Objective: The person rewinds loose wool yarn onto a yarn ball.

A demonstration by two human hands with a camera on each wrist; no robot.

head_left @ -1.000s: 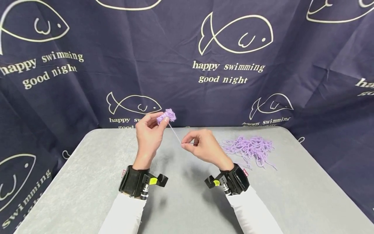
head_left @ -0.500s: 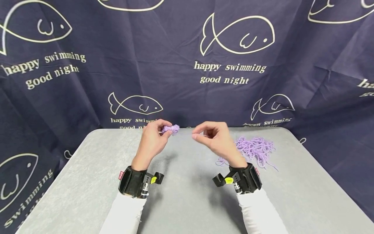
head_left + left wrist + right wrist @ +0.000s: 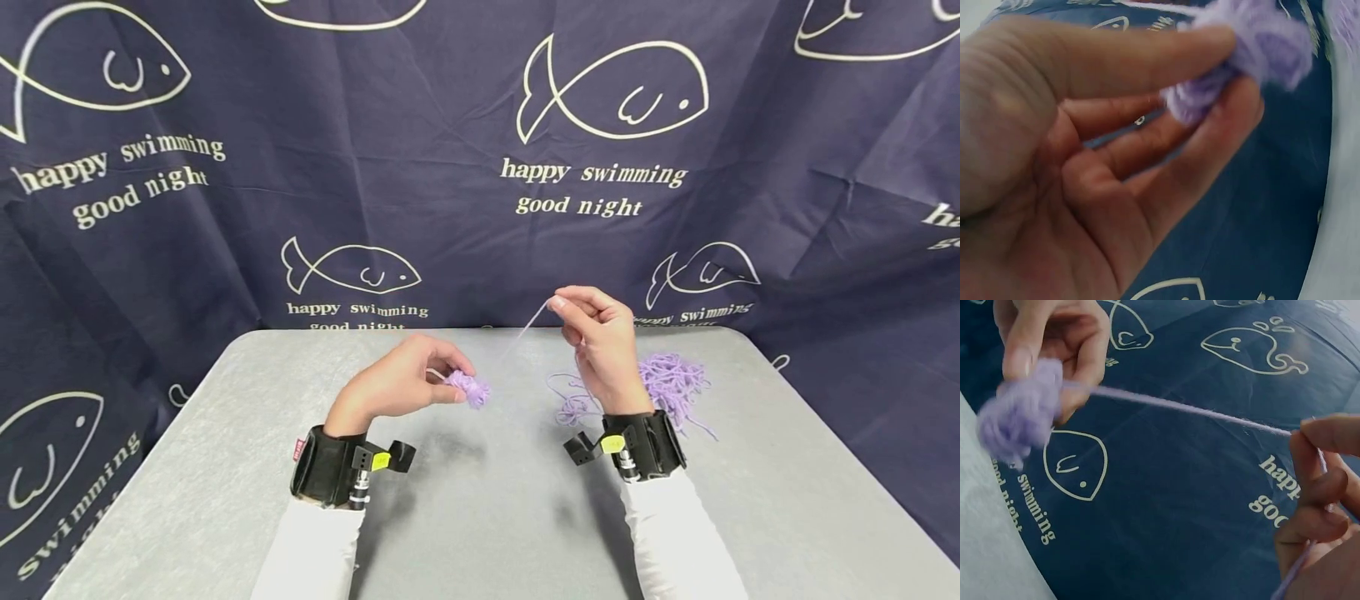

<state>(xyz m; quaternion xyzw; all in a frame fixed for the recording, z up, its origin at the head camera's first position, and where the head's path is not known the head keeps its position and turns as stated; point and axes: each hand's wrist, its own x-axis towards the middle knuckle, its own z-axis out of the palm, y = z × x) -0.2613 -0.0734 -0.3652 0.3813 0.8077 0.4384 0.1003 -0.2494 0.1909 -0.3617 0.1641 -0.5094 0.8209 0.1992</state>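
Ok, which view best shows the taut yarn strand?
Right wrist: the lilac strand stretches clearly from left hand to right hand. Head shows it faintly; left wrist, a short yarn piece, possibly the same.

Grey table [image 3: 247,417] — loose lilac yarn [image 3: 671,385]

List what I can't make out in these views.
Yarn bundle: top cut off by left wrist view's upper edge; loops blurred, right wrist view.
Yarn strand: cut by right wrist view's lower edge; too faint midway, head view.
Yarn pile: partly behind the right hand, head view.
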